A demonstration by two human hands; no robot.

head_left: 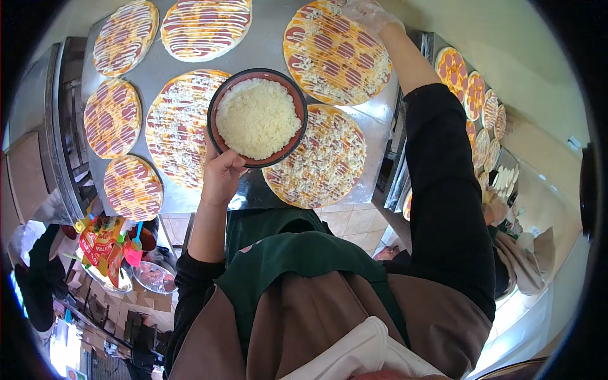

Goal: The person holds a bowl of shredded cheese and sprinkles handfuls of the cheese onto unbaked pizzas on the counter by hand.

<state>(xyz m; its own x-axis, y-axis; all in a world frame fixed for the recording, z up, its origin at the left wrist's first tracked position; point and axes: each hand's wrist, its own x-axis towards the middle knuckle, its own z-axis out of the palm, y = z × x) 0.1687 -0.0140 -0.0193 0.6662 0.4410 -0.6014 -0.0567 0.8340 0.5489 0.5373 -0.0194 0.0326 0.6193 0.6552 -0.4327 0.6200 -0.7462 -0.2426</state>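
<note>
My left hand (pixel 221 171) grips a dark-rimmed, reddish-brown bowl (pixel 303 120) by its near edge, thumb over the rim. White grated cheese (pixel 258 118) fills much of it. My right hand (pixel 370 14), in a clear plastic glove, reaches over the far edge of a large pizza (pixel 335 60) at the upper right; its fingers are blurred and partly cut off by the frame. Cheese crumbs lie along that pizza's left and lower parts. Two more large pizzas, one on the left (pixel 180 126) and one nearer me (pixel 323 164), carry scattered cheese and partly hide under the bowl.
Smaller pizzas (pixel 113 118) line the left of the metal table (pixel 259 41), with another striped pizza (pixel 206 28) at the back. At right, a rack (pixel 396 152) and more pizzas (pixel 453 69) stand beside a co-worker's sleeve (pixel 522 256). Colourful packets (pixel 104 247) sit lower left.
</note>
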